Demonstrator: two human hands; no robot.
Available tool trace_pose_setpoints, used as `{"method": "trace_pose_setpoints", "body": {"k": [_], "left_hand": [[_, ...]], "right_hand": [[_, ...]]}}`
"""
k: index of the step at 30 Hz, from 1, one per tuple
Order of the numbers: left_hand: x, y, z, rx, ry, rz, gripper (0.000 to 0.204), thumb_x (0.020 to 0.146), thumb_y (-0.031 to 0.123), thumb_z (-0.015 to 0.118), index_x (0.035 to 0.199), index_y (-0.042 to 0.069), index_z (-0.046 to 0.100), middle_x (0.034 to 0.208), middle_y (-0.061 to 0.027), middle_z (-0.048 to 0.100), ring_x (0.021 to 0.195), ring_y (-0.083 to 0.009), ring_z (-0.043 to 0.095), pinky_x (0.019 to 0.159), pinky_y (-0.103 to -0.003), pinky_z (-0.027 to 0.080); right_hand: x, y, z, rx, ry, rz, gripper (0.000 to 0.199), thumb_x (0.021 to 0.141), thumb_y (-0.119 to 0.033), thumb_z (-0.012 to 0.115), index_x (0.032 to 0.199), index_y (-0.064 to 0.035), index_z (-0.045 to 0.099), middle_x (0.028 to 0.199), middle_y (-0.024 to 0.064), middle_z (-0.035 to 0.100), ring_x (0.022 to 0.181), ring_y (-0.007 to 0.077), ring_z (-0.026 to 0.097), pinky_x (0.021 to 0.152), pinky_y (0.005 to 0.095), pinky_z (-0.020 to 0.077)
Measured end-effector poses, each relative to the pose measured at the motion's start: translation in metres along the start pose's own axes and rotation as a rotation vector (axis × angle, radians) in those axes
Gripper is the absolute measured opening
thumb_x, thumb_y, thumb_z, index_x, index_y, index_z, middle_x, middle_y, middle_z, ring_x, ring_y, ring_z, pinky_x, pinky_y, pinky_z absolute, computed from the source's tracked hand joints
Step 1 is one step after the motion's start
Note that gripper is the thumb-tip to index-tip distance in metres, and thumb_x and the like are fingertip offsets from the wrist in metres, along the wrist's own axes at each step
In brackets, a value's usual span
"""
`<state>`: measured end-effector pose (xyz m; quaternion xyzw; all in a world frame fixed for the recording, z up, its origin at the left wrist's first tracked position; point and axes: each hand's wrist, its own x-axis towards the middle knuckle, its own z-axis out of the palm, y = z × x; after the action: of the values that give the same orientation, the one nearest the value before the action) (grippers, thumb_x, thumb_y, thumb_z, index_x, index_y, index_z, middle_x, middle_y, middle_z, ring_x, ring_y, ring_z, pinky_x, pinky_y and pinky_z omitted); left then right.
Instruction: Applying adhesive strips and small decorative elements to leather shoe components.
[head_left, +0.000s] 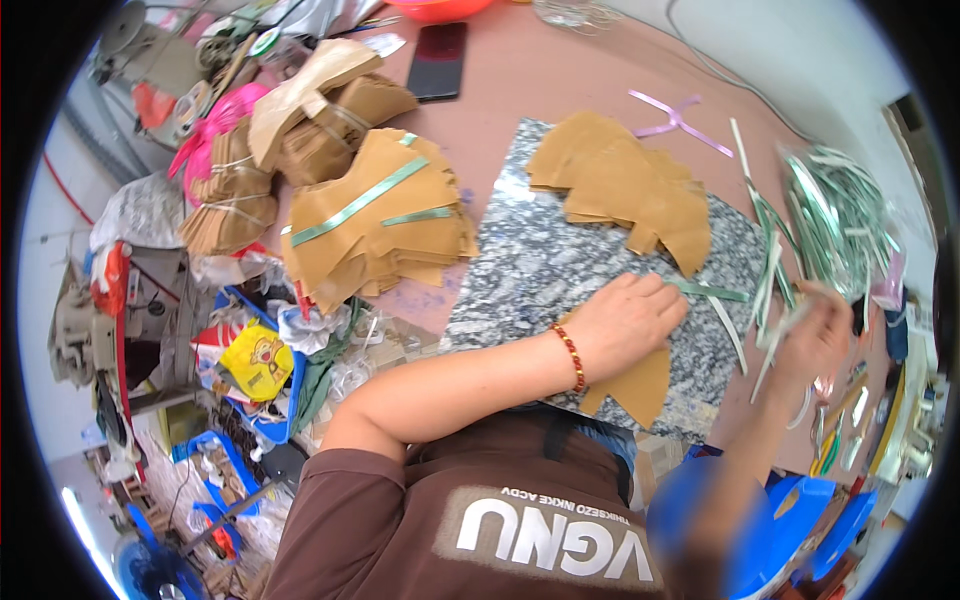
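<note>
My left hand, a red bead bracelet at its wrist, presses its closed fingers on a flat tan cut-out piece on the speckled stone slab. Beside its fingertips lies a green strip; whether they touch it I cannot tell. At the slab's right edge my right hand, somewhat blurred, seems to pinch a thin pale strip. More pale and green strips lie next to it. Toward the slab's far side, a fanned stack of tan pieces overlaps itself.
Left of the slab stands a pile of tan pieces with green strips. Behind it are tied brown bundles and a black phone. A bag of green strips lies far right, with a purple strip near the wall.
</note>
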<state>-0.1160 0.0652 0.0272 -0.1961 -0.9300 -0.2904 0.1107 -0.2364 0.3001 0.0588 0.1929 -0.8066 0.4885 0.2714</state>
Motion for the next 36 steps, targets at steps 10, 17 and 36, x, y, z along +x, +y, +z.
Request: {"method": "trace_pose_setpoints", "body": {"k": [10, 17, 36], "left_hand": [[-0.062, -0.018, -0.081, -0.053, 0.363, -0.023, 0.036, 0.081, 0.006, 0.069, 0.116, 0.004, 0.064, 0.115, -0.0113, 0.068, 0.107, -0.0288, 0.064, 0.092, -0.041, 0.050], [-0.164, -0.076, -0.144, 0.668, 0.293, -0.625, 0.072, 0.086, 0.032, 0.069, 0.145, 0.001, 0.042, 0.149, -0.0197, 0.044, 0.140, -0.0351, 0.040, 0.114, -0.049, 0.032], [-0.188, -0.083, -0.130, 0.719, 0.315, -0.819, 0.098, 0.075, 0.040, 0.077, 0.150, -0.003, 0.031, 0.156, -0.0216, 0.033, 0.147, -0.0340, 0.030, 0.119, -0.053, 0.020]], "right_hand": [[-0.025, -0.014, -0.063, 0.295, -0.141, 0.256, 0.014, 0.105, -0.010, 0.049, 0.108, -0.0008, 0.059, 0.101, 0.0109, 0.067, 0.062, 0.0031, 0.047, 0.057, 0.0169, 0.0374], [-0.039, -0.029, -0.045, 0.623, -0.192, 0.369, 0.019, 0.102, -0.018, 0.056, 0.099, 0.0002, 0.060, 0.101, 0.0124, 0.066, 0.091, 0.0196, 0.064, 0.083, 0.0321, 0.0525], [-0.075, -0.213, 0.266, 0.030, -0.845, -0.696, 0.074, 0.068, -0.041, 0.080, 0.119, 0.0089, 0.060, 0.110, 0.0143, 0.059, 0.110, 0.0300, 0.055, 0.100, 0.0406, 0.0449]]}}
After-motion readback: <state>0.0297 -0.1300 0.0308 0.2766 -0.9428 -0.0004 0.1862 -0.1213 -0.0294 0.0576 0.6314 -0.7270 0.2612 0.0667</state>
